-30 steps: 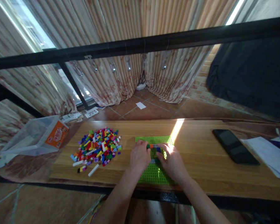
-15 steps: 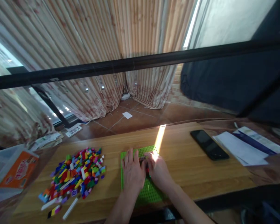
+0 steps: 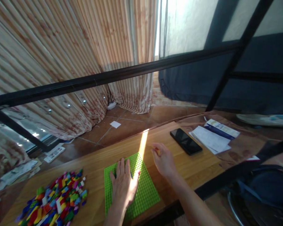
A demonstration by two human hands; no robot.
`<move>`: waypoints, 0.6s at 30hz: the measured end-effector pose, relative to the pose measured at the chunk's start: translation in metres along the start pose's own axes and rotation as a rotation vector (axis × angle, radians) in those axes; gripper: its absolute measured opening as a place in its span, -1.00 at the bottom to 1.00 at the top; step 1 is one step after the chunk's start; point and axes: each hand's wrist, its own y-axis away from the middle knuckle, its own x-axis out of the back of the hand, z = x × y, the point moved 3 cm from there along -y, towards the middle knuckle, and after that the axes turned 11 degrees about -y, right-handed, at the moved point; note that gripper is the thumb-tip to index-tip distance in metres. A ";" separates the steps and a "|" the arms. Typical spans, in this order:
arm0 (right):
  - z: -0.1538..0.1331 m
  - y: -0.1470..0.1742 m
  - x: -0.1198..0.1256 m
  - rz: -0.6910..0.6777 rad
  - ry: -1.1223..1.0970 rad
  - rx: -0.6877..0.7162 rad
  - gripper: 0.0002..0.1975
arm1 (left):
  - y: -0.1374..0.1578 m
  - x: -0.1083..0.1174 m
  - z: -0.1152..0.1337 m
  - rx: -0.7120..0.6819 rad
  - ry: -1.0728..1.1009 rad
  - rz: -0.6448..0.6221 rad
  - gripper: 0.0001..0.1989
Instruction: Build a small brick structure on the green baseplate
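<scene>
My left hand lies over the green studded baseplate, its fingers spread and pointing away from me. A small bluish bit shows beside its index finger; the palm hides the rest. Off the plate's right edge, my right hand is above the wooden table, with thumb and fingers curled together. Whatever is in those curled fingers, if anything, I cannot make out. To the left of the plate lies a heap of toy building bricks in many colours.
A black phone lies on the wooden table to the right. Beyond it are white papers. A bright strip of sunlight crosses the table and plate. A dark metal rail runs across beyond the table, before curtains.
My right hand has left the baseplate and moved to its right. My left hand has stayed on the plate, its fingers spread. The view has turned to the right.
</scene>
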 end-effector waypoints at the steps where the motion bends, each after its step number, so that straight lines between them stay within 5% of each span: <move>1: 0.006 -0.007 0.014 0.056 0.068 -0.020 -0.74 | -0.001 0.000 0.000 0.002 -0.006 -0.006 -0.39; 9: 0.068 -0.036 0.116 0.256 0.674 -0.334 -0.30 | -0.003 0.001 0.000 0.002 -0.036 -0.028 -0.39; 18: 0.097 -0.046 0.125 0.085 0.790 -0.527 -0.13 | -0.005 0.002 0.001 -0.002 -0.093 0.007 -0.42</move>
